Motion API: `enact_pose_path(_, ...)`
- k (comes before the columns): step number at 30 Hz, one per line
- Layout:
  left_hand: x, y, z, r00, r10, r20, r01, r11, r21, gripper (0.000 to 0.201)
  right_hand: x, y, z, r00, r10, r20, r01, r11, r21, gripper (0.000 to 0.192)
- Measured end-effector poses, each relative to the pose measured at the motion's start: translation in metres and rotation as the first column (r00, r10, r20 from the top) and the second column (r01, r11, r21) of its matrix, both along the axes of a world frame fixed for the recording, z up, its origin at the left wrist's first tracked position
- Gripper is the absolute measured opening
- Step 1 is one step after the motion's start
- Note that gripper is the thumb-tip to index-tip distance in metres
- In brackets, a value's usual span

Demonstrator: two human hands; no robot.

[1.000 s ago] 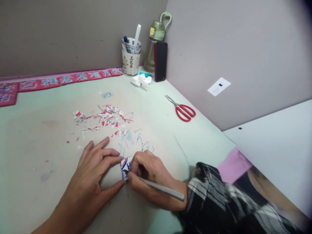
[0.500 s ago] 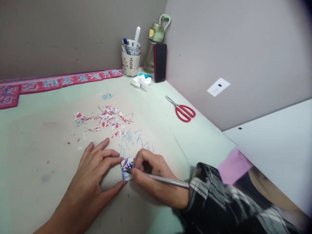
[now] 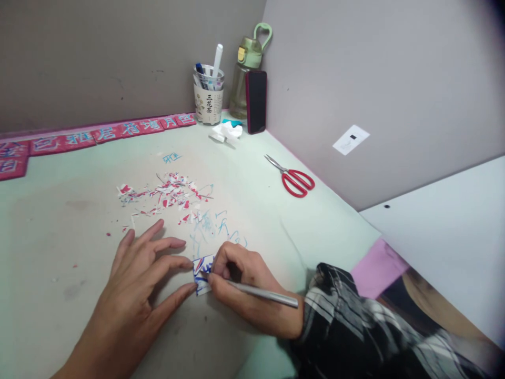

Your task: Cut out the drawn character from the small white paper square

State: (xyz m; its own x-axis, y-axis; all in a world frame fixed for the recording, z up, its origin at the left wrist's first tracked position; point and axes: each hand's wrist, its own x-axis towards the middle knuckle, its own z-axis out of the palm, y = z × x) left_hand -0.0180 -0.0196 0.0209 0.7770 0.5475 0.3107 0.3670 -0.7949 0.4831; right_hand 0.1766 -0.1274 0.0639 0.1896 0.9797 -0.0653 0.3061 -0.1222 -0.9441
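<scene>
We see the small white card (image 3: pixel 202 287) lying on the near part of the table (image 3: pixel 244 184), around the middle, partly hidden under our right hand (image 3: pixel 248 271). That hand's fingers are clamped on a slim silver tool (image 3: pixel 272 296), its tip over the card. Our left hand (image 3: pixel 136 281) is spread, thumb and index finger apart at the card's left edge, the other fingers clear of it; how hard they press we cannot tell. We judge the card light, thin and fairly stiff, prone to skid or turn, so we would steady it by its left corners, away from the tip. The tool's smooth shaft looks rigid and perhaps slippery, best pinched low, near the tip. Loose scraps (image 3: pixel 173 190) lie farther off, to the left.
</scene>
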Motion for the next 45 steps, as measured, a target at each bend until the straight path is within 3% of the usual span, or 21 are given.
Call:
enact_pose_path(5,0.007,-0.002,0.003,1.000,0.016,0.010,-0.016,1.000,0.008,0.007,0.000,0.001,0.000,1.000,-0.003,-0.003,0.003,1.000,0.000,0.016)
enact_pose_path(26,0.017,-0.001,0.004,0.995,0.075,0.064,-0.074,0.997,-0.015,0.009,0.004,-0.001,-0.004,0.991,0.001,0.133,-0.008,0.999,0.053,0.015)
enact_pose_path(33,0.014,0.002,0.004,0.993,0.091,0.079,-0.086,0.994,-0.071,0.009,0.004,-0.002,-0.004,0.992,0.017,0.122,-0.023,0.999,0.047,0.015)
enact_pose_path(40,0.017,-0.007,0.002,0.997,0.041,0.060,-0.025,0.969,-0.246,0.010,0.004,-0.002,-0.006,0.990,0.024,0.136,-0.032,0.998,0.057,0.014)
enact_pose_path(45,0.016,-0.005,0.006,0.995,0.068,0.076,-0.050,0.974,-0.220,0.010,0.003,-0.002,-0.006,0.988,0.017,0.152,-0.026,0.998,0.056,0.014)
